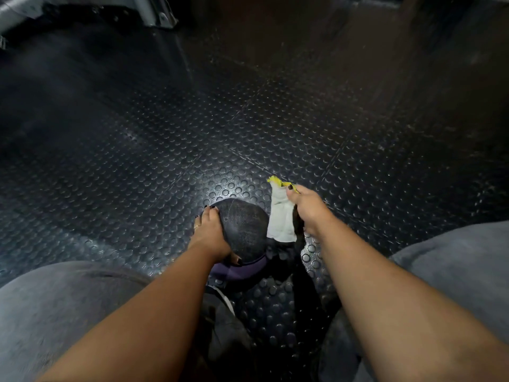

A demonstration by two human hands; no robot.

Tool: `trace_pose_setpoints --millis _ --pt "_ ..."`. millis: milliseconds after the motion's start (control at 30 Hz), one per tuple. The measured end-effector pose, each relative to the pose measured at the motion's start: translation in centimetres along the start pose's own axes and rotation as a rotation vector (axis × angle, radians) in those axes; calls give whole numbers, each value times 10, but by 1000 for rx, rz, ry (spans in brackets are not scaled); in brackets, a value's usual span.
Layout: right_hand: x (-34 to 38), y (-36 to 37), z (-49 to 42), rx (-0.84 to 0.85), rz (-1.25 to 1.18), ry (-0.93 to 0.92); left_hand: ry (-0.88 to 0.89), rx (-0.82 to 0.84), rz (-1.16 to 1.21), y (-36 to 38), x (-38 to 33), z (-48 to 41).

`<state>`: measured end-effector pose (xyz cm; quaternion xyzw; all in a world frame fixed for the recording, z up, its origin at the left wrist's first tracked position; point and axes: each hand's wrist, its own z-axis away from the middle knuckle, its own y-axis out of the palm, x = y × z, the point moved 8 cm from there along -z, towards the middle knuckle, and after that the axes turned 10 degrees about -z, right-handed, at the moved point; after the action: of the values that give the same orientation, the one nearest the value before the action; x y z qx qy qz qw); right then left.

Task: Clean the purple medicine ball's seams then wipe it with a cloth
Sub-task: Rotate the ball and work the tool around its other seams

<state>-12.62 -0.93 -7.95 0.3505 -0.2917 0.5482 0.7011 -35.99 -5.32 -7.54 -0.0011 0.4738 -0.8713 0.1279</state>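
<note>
The medicine ball (245, 230) lies on the studded floor between my knees, its top dark grey with a visible seam and its lower edge purple. My left hand (210, 234) grips its left side, fingers over the top and thumb under near the purple band. My right hand (305, 209) pinches a white cloth with a yellow edge (281, 216), which hangs just right of the ball, close to its side.
Dark rubber flooring with round studs (248, 119) spreads all around. A metal frame base (157, 12) stands at the far top left. My knees in grey trousers (55, 312) flank the ball on both sides.
</note>
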Motion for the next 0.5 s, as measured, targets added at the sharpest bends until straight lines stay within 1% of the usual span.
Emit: trace_pose_setpoints --millis 33,100,167,233,300,433,467,500 --pt "8 3 1 43 -20 -7 -5 3 -23 2 0 3" --pt "32 5 3 62 135 -108 -7 1 -68 4 -2 8" --pt "55 3 6 -1 339 -241 -21 -25 -102 2 -5 15" --pt "75 1 18 -82 414 -331 -35 -43 -111 3 -7 20" --pt "95 1 36 -126 498 -418 -28 -45 -117 7 -9 24" --pt "121 6 62 -65 459 -453 7 -41 -152 15 -11 29" --pt "125 6 67 -46 480 -482 16 -39 -165 17 -12 30" --pt "132 9 74 -36 538 -553 26 -38 -175 18 -13 32"
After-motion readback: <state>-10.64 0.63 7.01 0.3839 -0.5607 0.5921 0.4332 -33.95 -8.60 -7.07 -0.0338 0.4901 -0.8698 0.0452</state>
